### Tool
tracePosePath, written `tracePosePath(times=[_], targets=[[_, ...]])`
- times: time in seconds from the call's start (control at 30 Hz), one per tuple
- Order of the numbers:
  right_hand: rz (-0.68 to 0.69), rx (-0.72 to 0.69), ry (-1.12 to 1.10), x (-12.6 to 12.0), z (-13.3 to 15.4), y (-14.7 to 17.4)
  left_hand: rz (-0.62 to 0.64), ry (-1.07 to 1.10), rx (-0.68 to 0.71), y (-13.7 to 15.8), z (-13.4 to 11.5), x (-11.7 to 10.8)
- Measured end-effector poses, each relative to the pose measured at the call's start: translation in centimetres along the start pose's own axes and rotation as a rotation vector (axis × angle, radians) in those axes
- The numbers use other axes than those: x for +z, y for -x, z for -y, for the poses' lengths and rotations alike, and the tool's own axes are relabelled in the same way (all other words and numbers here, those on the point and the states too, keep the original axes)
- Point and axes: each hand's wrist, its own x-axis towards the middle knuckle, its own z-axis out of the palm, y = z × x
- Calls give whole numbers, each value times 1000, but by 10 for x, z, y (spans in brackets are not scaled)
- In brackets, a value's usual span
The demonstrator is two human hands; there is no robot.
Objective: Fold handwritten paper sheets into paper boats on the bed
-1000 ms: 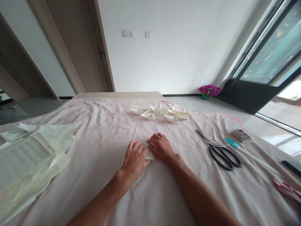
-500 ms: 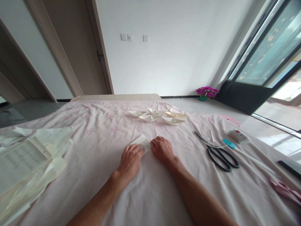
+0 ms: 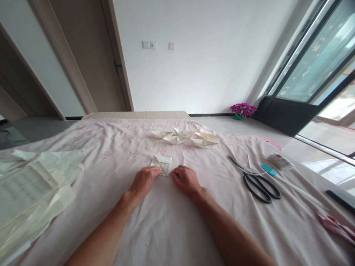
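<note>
A small folded piece of pale paper [image 3: 164, 164] lies on the pink cloth, its creased flaps facing up. At its lower left corner, the fingertips of my left hand [image 3: 144, 180] are closed on the edge. My right hand [image 3: 186, 179] rests curled just beside the lower right corner; its inner fingers are hidden, so I cannot tell whether it grips anything. Beyond both hands, several folded paper boats [image 3: 177, 137] sit in a cluster.
Printed, crumpled paper sheets [image 3: 24, 184] spread over the left side. On the right lie black-handled scissors [image 3: 259, 186], a white cord with a blue piece [image 3: 269, 170], a small white box [image 3: 280, 161] and a pink cloth item [image 3: 334, 227]. A floral cloth [image 3: 177, 225] covers the surface.
The folded paper has turned and sits slightly further left, with more of it uncovered. My left hand has shifted left to its corner, and my right hand has moved slightly left.
</note>
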Motion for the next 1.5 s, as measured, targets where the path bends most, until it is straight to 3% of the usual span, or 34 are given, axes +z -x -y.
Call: tracePosePath(times=[0.17,0.3,0.4,0.63,0.8,0.93,1.23,1.5], targets=[[-56,-70,-58,2,-1,-1,39,32,126,-5,15,-4],[-23,-181,5,2,-1,-1,-28,36,102,-4,13,3],[-1,-188,74,2,1,-2,-80,42,70,-2,10,9],[-2,-127,-56,11,-3,-8,-168,76,55,-4,6,10],[-177,135,-261,19,-21,-36,-152,195,45,-8,13,12],[-119,228,-189,16,-24,-63,-131,285,110,-8,16,12],[-72,248,-66,19,-17,-67,-198,266,31,-10,15,13],[-105,187,113,23,-11,-60,-115,71,6,-11,19,29]])
